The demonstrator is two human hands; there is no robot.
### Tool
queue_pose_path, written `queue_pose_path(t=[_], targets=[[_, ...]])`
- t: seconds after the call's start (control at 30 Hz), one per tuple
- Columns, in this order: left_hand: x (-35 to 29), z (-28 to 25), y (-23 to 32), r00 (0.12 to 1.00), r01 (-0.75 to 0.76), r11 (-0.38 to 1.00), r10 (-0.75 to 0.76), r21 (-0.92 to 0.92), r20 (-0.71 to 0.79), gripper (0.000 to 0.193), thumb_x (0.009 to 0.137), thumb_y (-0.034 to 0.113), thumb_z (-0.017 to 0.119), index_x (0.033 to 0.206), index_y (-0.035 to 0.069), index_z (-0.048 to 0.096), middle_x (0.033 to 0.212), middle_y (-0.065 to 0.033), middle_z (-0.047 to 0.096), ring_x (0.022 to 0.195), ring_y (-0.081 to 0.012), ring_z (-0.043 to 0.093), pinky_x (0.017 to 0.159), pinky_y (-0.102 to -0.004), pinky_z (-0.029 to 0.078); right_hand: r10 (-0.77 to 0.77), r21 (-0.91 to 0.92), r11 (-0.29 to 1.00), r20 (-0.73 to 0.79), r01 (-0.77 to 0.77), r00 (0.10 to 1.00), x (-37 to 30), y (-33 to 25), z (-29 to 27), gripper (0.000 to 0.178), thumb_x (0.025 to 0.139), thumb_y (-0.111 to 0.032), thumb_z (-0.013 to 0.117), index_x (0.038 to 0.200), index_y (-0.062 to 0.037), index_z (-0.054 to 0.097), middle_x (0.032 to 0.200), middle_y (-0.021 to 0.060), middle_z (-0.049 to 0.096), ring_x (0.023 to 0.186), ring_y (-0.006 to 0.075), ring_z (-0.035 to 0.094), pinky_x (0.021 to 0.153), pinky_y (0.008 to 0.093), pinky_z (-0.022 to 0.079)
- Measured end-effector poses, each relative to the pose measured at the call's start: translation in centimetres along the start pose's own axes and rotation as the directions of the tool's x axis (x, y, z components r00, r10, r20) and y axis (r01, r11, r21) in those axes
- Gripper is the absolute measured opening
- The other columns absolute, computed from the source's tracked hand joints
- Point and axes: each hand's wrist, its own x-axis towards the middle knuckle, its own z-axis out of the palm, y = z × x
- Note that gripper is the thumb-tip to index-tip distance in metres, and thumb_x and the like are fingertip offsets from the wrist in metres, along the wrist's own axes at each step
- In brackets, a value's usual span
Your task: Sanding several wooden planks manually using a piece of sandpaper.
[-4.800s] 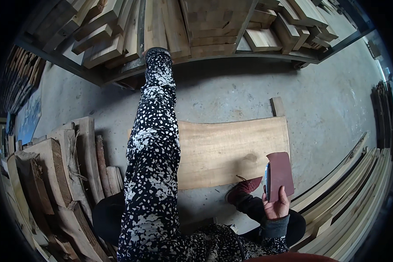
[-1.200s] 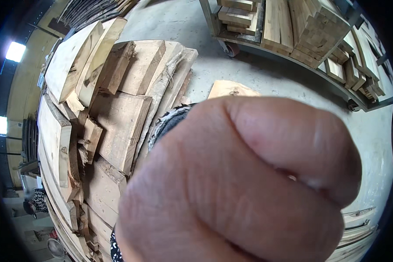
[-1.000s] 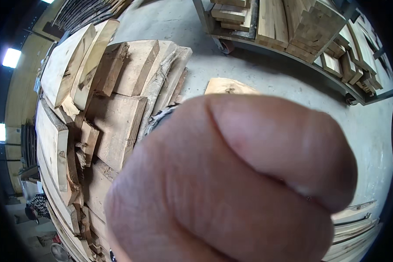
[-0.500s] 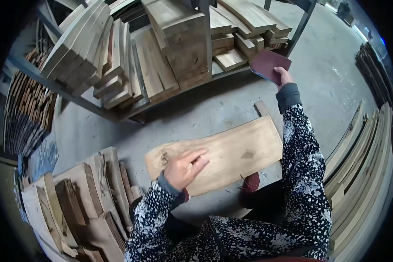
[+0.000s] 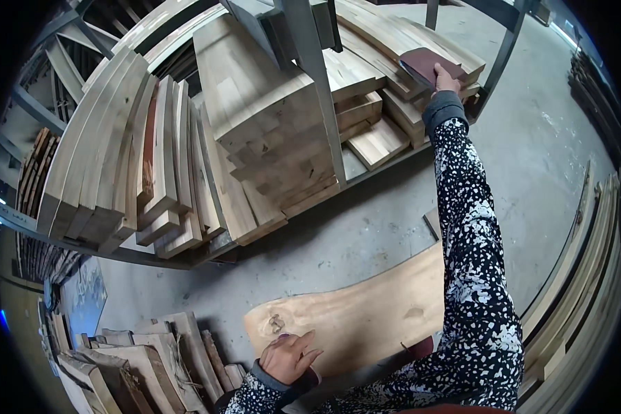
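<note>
While right fingers [image 5: 438,71] grip maroon pad [image 5: 419,62], left fingers [image 5: 303,341] parted near board [image 5: 366,317]; rack [image 5: 321,96] ahead.

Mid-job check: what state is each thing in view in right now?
Maroon flat rectangular pad: gripped at one edge
Right hand: closed on the pad
Pale wooden slab with wavy edge: broad face up, partly hidden by the black-and-white sleeve
Left hand: thumb and fingers apart, near the slab
Grey metal rack: loaded with pale boards
Rough-edged brown boards: packed side by side
</note>
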Motion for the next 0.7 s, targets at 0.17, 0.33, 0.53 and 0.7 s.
queue_pose_path(t=[0.17, 0.33, 0.53, 0.7], targets=[[1.6, -0.7, -0.8, 0.997, 0.048, 0.999, -0.049, 0.02, 0.055, 0.037, 0.073, 0.026, 0.059, 0.1, 0.002, 0.054, 0.075, -0.0136, 0.057, 0.071, -0.0293, 0.056, 0.064, -0.0343, 0.046, -0.141, -0.372, 0.923, -0.098, 0.095, 0.985, 7.8, 3.1, 0.6, 0.044, 0.061, -0.004, 0.069, 0.098, 0.0108, 0.049, 0.095, 0.016, 0.056, 0.084, 0.0241, 0.056, 0.074, 0.0308, 0.046], [1.6, -0.6, -1.8, 0.991, 0.062, 0.997, -0.066, 0.035, 0.114, 0.038, 0.074, 0.027, 0.059, 0.103, 0.002, 0.052, 0.077, -0.0137, 0.057, 0.072, -0.0295, 0.056, 0.065, -0.0343, 0.045, 0.027, -0.365, 0.927, -0.163, -0.086, 0.986, 10.1, 3.1, 0.0, 0.048, 0.058, -0.002, 0.072, 0.097, 0.011, 0.049, 0.095, 0.0169, 0.055, 0.082, 0.0245, 0.056, 0.073, 0.0297, 0.046], [0.7, -0.4, -0.8, 0.998, 0.021, 0.998, -0.025, 0.059, 0.064, 0.039, 0.074, 0.027, 0.058, 0.103, 0.002, 0.052, 0.078, -0.0135, 0.057, 0.073, -0.0297, 0.056, 0.065, -0.0339, 0.045, 0.214, -0.019, 0.977, 0.176, -0.214, 0.961, -1.5, -1.0, -2.3, 0.041, 0.058, 0.002, 0.071, 0.093, 0.0078, 0.051, 0.09, 0.0139, 0.056, 0.077, 0.0242, 0.058, 0.068, 0.0302, 0.049], [-1.2, 0.2, 0.8, 0.995, -0.099, 0.991, 0.097, 0.091, 0.034, 0.038, 0.074, 0.028, 0.059, 0.102, 0.003, 0.053, 0.078, -0.0134, 0.057, 0.071, -0.029, 0.056, 0.064, -0.0334, 0.046, 0.345, -0.098, 0.936, 0.439, -0.337, 0.83, -7.3, -4.6, -11.7, 0.033, 0.067, -0.005, 0.064, 0.096, 0.0048, 0.051, 0.089, 0.0108, 0.057, 0.08, 0.0189, 0.056, 0.072, 0.0276, 0.047]])
